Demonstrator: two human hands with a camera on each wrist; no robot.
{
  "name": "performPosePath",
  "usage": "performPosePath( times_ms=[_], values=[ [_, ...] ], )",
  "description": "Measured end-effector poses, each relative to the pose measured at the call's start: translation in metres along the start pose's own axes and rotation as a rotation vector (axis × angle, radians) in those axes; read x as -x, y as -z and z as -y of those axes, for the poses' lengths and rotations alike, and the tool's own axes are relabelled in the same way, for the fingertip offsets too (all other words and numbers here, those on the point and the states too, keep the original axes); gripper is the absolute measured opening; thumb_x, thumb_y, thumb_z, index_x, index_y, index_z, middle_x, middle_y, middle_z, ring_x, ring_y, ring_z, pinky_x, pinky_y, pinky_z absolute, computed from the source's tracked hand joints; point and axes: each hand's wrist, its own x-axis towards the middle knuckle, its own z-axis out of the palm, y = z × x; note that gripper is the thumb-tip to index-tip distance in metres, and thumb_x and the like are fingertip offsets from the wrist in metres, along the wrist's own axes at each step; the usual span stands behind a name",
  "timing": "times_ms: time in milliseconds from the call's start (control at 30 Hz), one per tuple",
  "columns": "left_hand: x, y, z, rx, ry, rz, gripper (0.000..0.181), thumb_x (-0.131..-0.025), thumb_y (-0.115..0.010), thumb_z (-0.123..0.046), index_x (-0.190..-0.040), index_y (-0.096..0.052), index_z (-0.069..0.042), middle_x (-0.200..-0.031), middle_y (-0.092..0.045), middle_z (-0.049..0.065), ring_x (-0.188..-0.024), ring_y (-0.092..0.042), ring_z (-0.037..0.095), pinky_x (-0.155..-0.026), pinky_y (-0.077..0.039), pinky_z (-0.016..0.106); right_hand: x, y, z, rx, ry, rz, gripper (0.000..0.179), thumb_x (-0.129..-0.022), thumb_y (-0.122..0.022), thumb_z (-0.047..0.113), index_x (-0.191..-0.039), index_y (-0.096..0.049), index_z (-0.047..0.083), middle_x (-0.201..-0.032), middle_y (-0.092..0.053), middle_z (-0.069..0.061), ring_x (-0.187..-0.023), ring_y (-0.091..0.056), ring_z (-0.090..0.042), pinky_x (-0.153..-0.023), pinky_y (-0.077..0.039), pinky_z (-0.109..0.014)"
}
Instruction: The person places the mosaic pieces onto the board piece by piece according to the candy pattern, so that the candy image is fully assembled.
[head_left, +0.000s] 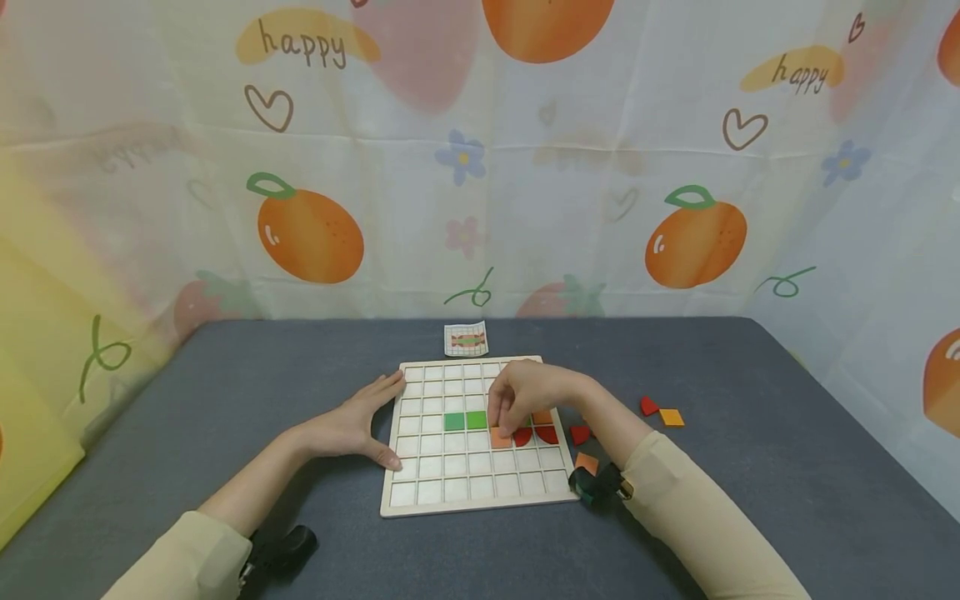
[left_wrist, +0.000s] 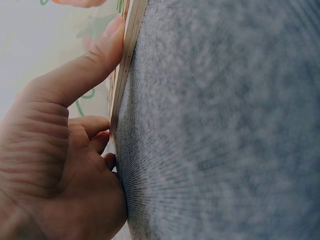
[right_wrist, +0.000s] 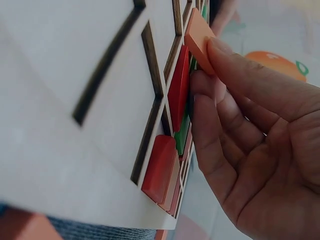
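A pale wooden grid board (head_left: 418, 493) lies on the dark table. My left hand (head_left: 348, 425) rests at its left edge, thumb and fingers spread; the thumb (left_wrist: 95, 62) touches the rim in the left wrist view. My right hand (head_left: 536, 390) pinches an orange square tile (right_wrist: 198, 42) between thumb and fingers, one side tilted up from the grid. Right of that tile, two red rounded pieces (head_left: 547, 435) sit in cells of the same row. One row farther back are two green square tiles (head_left: 465, 421) and an orange tile (head_left: 542, 417); my right hand partly hides this row.
A small pattern card (head_left: 466, 340) lies behind the board. To its right are loose pieces: a red one (head_left: 581, 434), an orange one (head_left: 587, 463), another red piece (head_left: 648, 406) and a yellow-orange square (head_left: 672, 417). A printed curtain (head_left: 517, 217) hangs behind the table.
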Motion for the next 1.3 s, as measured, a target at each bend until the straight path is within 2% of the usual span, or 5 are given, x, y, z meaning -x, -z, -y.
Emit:
performPosePath(
  times_ms=[367, 733, 1033, 1300],
  values=[
    [0.000, -0.001, 0.001, -0.010, -0.003, -0.006, 0.123, -0.068, -0.090, -0.038, -0.157, -0.015, 0.002, -0.168, -0.003, 0.019, -0.153, 0.005, 0.047, -0.115, -0.006, 0.074, 0.001, -0.002, 0.004, 0.041, -0.010, -0.021, 0.009, -0.081, -0.076, 0.002, -0.089, -0.076, 0.005, -0.075, -0.073, -0.002, -0.061, -0.056, -0.007, -0.059, -0.044, -0.024],
    [-0.001, -0.001, 0.002, -0.013, -0.009, -0.005, 0.123, -0.068, -0.089, -0.039, -0.157, -0.015, 0.002, -0.168, -0.002, 0.019, -0.153, 0.006, 0.048, -0.115, -0.005, 0.074, 0.000, -0.004, 0.002, 0.035, -0.004, -0.026, 0.009, -0.081, -0.073, 0.000, -0.089, -0.076, 0.005, -0.073, -0.072, -0.002, -0.058, -0.051, -0.007, -0.056, -0.040, -0.022],
    [-0.001, -0.002, 0.001, -0.011, -0.006, -0.011, 0.123, -0.067, -0.090, -0.037, -0.157, -0.015, 0.002, -0.168, -0.003, 0.019, -0.153, 0.005, 0.048, -0.115, -0.005, 0.074, 0.008, 0.003, 0.002, 0.023, -0.010, -0.065, 0.011, -0.081, -0.078, 0.006, -0.092, -0.076, 0.007, -0.082, -0.075, -0.004, -0.070, -0.066, -0.011, -0.067, -0.054, -0.029],
    [-0.001, -0.001, 0.001, -0.011, 0.000, -0.008, 0.123, -0.068, -0.090, -0.038, -0.157, -0.015, 0.002, -0.168, -0.002, 0.019, -0.153, 0.005, 0.048, -0.115, -0.006, 0.073, 0.023, 0.018, -0.008, 0.029, -0.019, -0.133, 0.015, -0.083, -0.076, 0.007, -0.098, -0.075, 0.007, -0.090, -0.075, -0.004, -0.078, -0.068, -0.014, -0.076, -0.057, -0.035]
  ],
)
